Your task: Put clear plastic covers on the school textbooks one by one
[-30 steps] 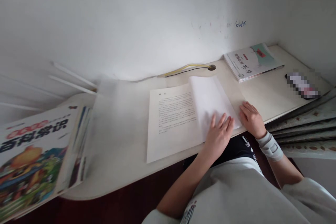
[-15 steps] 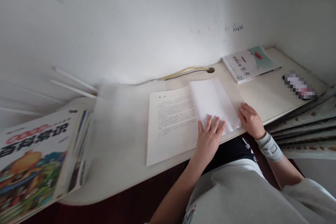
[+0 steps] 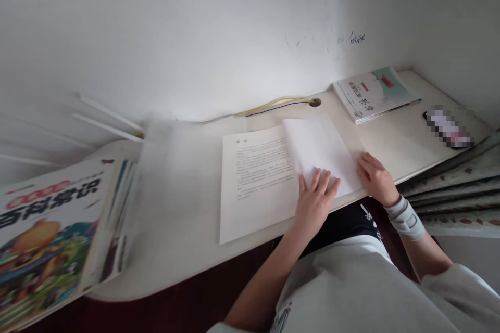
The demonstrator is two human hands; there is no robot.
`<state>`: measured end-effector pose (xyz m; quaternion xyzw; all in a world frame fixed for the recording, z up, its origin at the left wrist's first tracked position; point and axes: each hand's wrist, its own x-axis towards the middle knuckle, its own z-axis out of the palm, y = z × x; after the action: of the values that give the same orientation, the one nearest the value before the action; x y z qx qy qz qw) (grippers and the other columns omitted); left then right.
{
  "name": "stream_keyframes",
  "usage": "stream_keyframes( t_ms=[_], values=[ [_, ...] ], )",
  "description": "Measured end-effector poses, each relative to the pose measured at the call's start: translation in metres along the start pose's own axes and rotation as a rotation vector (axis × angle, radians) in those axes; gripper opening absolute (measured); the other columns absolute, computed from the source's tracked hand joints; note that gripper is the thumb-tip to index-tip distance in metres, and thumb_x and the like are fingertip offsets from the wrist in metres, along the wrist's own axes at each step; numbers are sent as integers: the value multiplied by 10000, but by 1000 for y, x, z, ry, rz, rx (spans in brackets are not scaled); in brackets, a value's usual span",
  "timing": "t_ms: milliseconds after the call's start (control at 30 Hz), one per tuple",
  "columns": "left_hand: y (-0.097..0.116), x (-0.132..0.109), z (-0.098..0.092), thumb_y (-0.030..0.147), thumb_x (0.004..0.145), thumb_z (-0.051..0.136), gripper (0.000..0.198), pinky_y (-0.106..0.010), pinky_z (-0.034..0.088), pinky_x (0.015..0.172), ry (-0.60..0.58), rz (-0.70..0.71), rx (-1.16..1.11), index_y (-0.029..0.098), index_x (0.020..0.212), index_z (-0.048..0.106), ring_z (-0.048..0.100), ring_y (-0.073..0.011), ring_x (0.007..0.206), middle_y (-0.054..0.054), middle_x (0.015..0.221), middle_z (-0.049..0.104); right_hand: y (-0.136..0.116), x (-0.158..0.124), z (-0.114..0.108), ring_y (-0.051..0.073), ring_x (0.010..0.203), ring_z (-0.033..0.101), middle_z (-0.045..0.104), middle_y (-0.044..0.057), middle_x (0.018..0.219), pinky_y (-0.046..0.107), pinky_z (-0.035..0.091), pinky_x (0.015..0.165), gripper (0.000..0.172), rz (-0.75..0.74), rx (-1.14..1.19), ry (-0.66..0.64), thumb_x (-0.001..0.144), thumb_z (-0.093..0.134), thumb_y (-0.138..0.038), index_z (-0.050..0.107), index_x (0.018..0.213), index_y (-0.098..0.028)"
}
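A printed sheet of paper (image 3: 258, 182) lies on the white desk (image 3: 183, 218), its right part folded over so the blank back (image 3: 320, 151) faces up. My left hand (image 3: 314, 203) lies flat on the folded flap near the crease, fingers stretched out. My right hand (image 3: 375, 177), with a grey wrist band, presses on the flap's lower right corner at the desk's front edge, fingers lying flat.
A stack of colourful books (image 3: 50, 229) sits at the far left. A thin booklet (image 3: 375, 93) lies at the back right, near a cable hole with a yellow cable (image 3: 281, 104). A dark blurred object (image 3: 449, 127) lies at the right edge. Walls close the back and right.
My left hand slid left along the folded flap from its lower right part to near the crease. My right hand stayed at the flap's corner.
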<state>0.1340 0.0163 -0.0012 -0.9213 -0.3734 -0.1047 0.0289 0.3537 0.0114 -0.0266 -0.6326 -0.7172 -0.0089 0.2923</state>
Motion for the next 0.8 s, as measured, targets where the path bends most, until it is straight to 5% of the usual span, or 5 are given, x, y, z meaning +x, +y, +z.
stream_keyframes(
  t_ms=[800],
  values=[
    [-3, -1, 5, 66, 872, 337, 502, -677, 236, 1009, -30, -40, -19, 233, 1337, 429, 280, -327, 1341, -90, 1401, 435, 10, -2, 0, 257, 1242, 460, 541, 179, 1280, 436, 399, 1019, 398, 12, -116, -59, 921, 349, -288, 540, 1211, -94]
  ],
)
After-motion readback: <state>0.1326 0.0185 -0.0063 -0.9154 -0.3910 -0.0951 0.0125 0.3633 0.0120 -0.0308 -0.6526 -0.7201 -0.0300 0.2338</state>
